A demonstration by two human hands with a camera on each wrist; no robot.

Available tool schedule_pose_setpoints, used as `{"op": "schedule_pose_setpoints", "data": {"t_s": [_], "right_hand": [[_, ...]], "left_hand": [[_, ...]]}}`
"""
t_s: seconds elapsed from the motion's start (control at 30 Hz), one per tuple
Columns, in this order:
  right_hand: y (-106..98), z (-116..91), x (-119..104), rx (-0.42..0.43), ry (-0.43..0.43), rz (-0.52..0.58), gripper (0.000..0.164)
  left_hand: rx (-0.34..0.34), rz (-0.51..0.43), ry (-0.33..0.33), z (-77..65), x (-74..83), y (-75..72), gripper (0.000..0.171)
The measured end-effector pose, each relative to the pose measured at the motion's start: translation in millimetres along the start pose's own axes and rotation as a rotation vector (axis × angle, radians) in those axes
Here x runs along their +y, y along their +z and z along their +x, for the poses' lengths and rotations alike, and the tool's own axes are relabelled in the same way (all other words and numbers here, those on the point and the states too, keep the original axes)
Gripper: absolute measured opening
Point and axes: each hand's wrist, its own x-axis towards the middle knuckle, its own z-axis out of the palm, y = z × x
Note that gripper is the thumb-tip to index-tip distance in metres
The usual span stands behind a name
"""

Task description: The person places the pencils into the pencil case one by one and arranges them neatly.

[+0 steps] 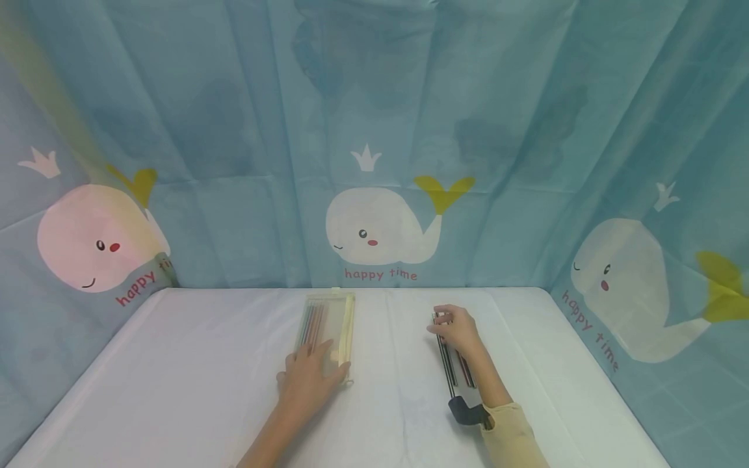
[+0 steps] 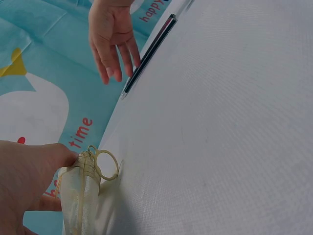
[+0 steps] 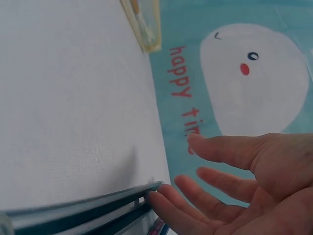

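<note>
My left hand (image 1: 308,383) lies over the near part of a see-through pencil case (image 1: 348,318) with a cream zip edge, its fingers spread and fairly straight. Coloured pens or pencils (image 1: 313,322) show through the case. In the left wrist view, the thumb touches the zip end beside a gold pull ring (image 2: 108,165). Several dark pens (image 1: 447,363) lie side by side on the table under my right hand (image 1: 459,328). Its fingers are loosely bent, with fingertips right at the far ends of the pens (image 3: 93,210) in the right wrist view; the thumb stands apart from them.
A white-covered table (image 1: 386,416) carries everything. A blue curtain (image 1: 246,227) with printed whales hangs along its back and sides. A dark wrist strap piece (image 1: 466,412) sits by the right sleeve (image 1: 512,432), close to the pens' near ends.
</note>
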Motion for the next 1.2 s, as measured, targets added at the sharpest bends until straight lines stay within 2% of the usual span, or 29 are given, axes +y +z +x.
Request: {"op": "schedule_pose_setpoints", "data": {"t_s": [0.37,0.63,1.0,1.2], "right_hand": [[6,-4,-5,-0.032,0.015,-0.009,0.05],[11,-4,-3,-0.023,0.02,-0.035,0.051],[19,-6,-5,-0.037,0.032,-0.095,0.05],[20,-6,-4,-0.07,0.01,-0.133,0.05]], "left_hand": [[0.006,-0.011,0.003,-1.8,0.0,-0.5,0.064],[0.002,-0.004,0.011,-0.9,-1.5,0.1,0.064],[0.006,-0.003,0.017,-0.5,-1.8,0.4,0.064],[0.005,0.002,0.011,-0.2,-1.2,0.4,0.064]]}}
